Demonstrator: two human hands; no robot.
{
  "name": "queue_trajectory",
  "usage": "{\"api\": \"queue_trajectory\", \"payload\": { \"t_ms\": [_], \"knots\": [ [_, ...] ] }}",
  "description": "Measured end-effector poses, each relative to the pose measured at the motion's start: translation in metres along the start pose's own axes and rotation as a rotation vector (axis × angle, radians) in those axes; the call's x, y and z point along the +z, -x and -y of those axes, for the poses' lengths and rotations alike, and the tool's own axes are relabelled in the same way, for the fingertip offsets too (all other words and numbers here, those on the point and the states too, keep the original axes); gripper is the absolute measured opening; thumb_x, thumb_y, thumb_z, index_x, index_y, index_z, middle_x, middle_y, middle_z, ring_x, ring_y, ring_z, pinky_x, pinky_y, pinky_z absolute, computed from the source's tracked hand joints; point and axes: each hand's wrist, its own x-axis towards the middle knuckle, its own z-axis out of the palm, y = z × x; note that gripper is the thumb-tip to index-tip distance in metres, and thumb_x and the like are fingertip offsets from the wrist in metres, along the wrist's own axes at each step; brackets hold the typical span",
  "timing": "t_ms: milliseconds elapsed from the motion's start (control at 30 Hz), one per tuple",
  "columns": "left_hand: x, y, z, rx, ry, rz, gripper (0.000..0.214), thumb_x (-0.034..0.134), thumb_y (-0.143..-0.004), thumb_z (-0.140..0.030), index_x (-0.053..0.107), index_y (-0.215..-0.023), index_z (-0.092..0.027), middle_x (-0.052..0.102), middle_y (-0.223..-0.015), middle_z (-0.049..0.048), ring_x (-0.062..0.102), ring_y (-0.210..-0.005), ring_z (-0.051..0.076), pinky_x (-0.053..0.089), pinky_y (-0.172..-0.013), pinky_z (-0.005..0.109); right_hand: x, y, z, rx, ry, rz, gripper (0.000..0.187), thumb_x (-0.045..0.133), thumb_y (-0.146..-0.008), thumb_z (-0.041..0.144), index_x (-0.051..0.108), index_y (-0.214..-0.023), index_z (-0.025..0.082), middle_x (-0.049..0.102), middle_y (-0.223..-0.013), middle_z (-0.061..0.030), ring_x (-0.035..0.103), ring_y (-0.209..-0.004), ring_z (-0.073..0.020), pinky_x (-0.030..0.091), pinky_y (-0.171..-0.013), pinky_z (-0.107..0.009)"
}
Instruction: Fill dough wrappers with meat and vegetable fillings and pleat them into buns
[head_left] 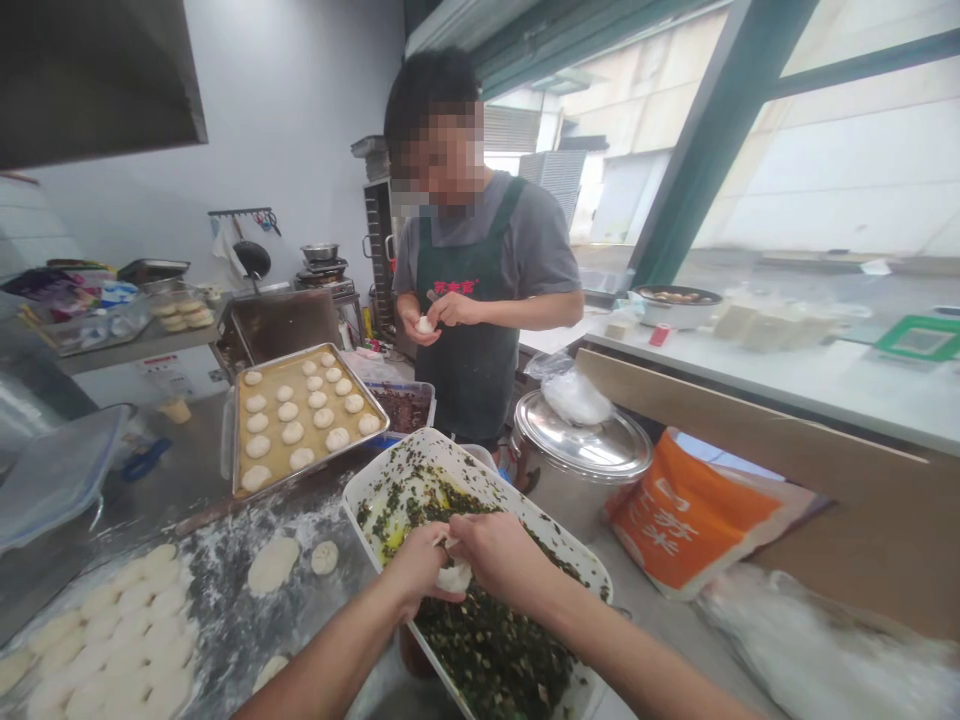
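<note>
Over a white tub [604, 580] of dark green chopped filling [495, 640], my two hands come together on one dough bun [454, 577]. My left hand [415, 568] cups the bun from the left, its fingers curled around the side. The fingers of my right hand [499, 555] are pinched at the top of the dough. Whether filling sits inside the bun cannot be seen. To the left, a flat dough round [274, 566] and a small pleated bun [324, 558] lie on the floured steel table [225, 570].
Many overlapping dough wrappers [120, 635] lie at the lower left. A baking tray [247, 440] carries rows of buns. Across the table, a co-worker [480, 260] in a dark apron holds a small piece of dough. A lidded steel pot [585, 440] and orange sack [690, 510] stand right.
</note>
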Motion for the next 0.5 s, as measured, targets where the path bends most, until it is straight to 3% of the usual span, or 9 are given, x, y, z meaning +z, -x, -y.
{"api": "queue_trajectory", "payload": {
  "t_ms": [333, 500],
  "knots": [
    [0.000, 0.013, -0.021, 0.015, 0.252, 0.047, 0.030, 0.049, -0.070, -0.032, 0.055, -0.097, -0.021, 0.057, -0.089, 0.0046, 0.051, -0.079, 0.016, 0.047, -0.065, 0.034, -0.006, 0.003, -0.004, 0.066, -0.073, -0.141, 0.005, 0.042, -0.074, 0.016, 0.048, -0.075, 0.017, 0.053, -0.058, 0.0002, 0.048, -0.055, -0.0120, 0.018, -0.048, -0.024],
    [-0.001, 0.014, -0.023, -0.039, 0.292, -0.017, 0.046, 0.032, -0.078, -0.050, 0.054, -0.103, -0.019, 0.059, -0.089, 0.0065, 0.054, -0.074, 0.016, 0.044, -0.062, 0.030, -0.004, 0.005, -0.009, 0.145, -0.280, -0.212, 0.006, 0.042, -0.076, 0.019, 0.044, -0.070, 0.018, 0.052, -0.058, 0.0011, 0.047, -0.057, -0.0125, 0.025, -0.051, -0.022]
  ]
}}
